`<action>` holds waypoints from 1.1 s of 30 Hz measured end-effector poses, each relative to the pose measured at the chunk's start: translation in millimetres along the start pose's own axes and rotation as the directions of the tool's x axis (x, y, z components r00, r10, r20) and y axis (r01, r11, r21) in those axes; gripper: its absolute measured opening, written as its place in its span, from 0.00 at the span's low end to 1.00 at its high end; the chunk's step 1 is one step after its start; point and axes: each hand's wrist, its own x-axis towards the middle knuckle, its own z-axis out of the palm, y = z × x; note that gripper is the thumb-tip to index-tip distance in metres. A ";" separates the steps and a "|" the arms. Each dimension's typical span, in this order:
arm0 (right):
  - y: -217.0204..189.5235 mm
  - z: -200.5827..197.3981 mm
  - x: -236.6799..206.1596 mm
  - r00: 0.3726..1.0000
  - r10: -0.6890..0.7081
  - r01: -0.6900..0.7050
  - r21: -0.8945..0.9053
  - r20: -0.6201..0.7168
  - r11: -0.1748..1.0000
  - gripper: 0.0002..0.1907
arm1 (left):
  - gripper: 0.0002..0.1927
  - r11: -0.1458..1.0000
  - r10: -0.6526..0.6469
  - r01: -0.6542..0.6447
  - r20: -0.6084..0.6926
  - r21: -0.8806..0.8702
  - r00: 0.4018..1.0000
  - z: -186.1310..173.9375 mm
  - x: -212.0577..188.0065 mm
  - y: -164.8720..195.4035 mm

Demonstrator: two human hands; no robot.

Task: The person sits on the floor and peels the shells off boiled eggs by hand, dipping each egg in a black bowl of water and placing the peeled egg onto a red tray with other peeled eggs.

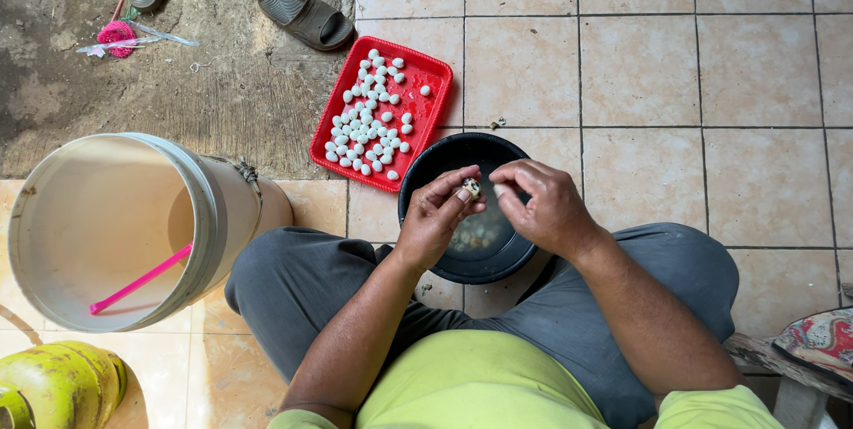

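Note:
My left hand holds a small speckled egg between thumb and fingers above a black bowl. My right hand meets it from the right, its fingertips pinching at the egg's shell. The bowl stands on the tiled floor between my knees and holds water with several small eggs at the bottom. Just beyond it, to the left, lies a red rectangular tray covered with several small white peeled eggs.
A large white bucket with a pink stick inside stands at my left. A yellow-green gas cylinder lies at the lower left. Two dark sandals rest on the bare concrete beyond. A patterned cushion sits at right.

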 end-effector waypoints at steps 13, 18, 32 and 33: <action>-1.7 7.7 0.8 0.996 -0.039 0.047 -0.104 0.081 0.993 0.10 | 0.13 0.904 0.075 -0.061 -0.015 0.422 0.997 3.2 -2.9 -0.8; -3.4 7.2 3.4 0.997 -0.005 0.013 -0.115 0.075 0.993 0.08 | 0.14 0.940 0.048 -0.039 -0.018 0.339 0.999 3.3 -1.5 -3.4; 17.3 12.3 -1.4 0.855 0.401 -0.516 0.474 0.328 0.713 0.05 | 0.17 0.990 -0.140 0.140 0.022 0.019 0.990 -2.8 -1.5 4.5; 21.6 12.7 -2.1 0.846 0.391 -0.532 0.520 0.362 0.668 0.05 | 0.17 0.986 -0.159 0.159 0.020 -0.041 0.987 -3.7 -2.1 4.2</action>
